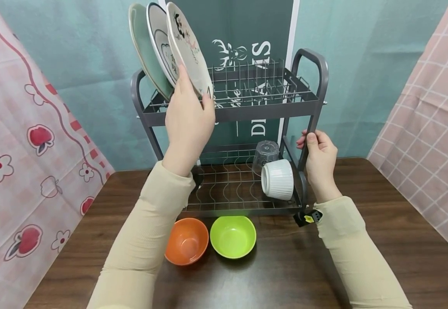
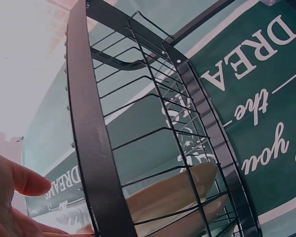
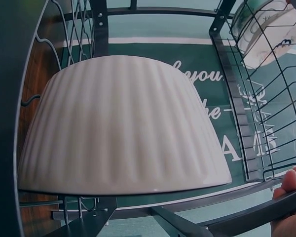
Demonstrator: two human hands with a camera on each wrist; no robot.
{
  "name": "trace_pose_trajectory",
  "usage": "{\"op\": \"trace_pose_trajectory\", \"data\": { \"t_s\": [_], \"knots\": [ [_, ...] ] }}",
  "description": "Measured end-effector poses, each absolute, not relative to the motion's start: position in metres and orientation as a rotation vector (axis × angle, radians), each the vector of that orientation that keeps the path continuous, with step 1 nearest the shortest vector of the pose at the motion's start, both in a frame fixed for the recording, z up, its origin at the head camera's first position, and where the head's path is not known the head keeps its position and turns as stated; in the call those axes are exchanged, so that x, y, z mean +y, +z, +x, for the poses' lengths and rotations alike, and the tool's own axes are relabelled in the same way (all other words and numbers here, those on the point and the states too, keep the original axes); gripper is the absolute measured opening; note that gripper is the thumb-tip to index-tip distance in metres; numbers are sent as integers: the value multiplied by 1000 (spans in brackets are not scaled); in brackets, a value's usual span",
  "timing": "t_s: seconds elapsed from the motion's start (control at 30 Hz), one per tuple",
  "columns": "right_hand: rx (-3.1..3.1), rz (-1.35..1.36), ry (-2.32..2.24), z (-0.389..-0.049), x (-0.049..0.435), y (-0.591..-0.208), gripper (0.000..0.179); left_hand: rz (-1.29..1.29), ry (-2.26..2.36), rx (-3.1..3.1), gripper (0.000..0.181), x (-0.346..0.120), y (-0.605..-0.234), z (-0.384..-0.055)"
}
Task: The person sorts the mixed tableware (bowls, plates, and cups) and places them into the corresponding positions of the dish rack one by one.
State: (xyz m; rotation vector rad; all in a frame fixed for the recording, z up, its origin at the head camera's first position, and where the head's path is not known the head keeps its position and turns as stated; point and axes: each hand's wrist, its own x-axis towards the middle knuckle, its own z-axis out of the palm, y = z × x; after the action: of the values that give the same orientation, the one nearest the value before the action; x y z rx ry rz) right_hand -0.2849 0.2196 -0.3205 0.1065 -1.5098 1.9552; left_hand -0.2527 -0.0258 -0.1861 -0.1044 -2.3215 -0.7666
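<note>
My left hand (image 1: 189,120) pinches the lower edge of a white plate with a painted pattern (image 1: 193,51), fingers behind it and thumb in front. This plate stands tilted at the left end of the upper tier of a dark dish rack (image 1: 262,112). Close behind it are a dark-rimmed white plate (image 1: 158,28) and a pale green plate (image 1: 138,40). Lower down, my right hand (image 1: 322,161) grips the rack's right front post, thumb on the near side. A white ribbed bowl (image 3: 123,128) lies on its side in the lower tier near that post.
A clear glass (image 1: 266,152) stands upside down behind the ribbed bowl. An orange bowl (image 1: 187,242) and a lime green bowl (image 1: 233,238) sit side by side on the wooden table (image 1: 278,274) before the rack. Curtains (image 1: 363,64) hang behind.
</note>
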Motion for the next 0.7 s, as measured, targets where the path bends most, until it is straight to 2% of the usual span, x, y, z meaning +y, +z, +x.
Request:
{"op": "trace_pose_trajectory", "data": {
  "t_s": [0.7],
  "knots": [
    [-1487,102,1955,-287,219,-321,17,-178,-810,-2172,48,-60,-225,-233]
  ]
}}
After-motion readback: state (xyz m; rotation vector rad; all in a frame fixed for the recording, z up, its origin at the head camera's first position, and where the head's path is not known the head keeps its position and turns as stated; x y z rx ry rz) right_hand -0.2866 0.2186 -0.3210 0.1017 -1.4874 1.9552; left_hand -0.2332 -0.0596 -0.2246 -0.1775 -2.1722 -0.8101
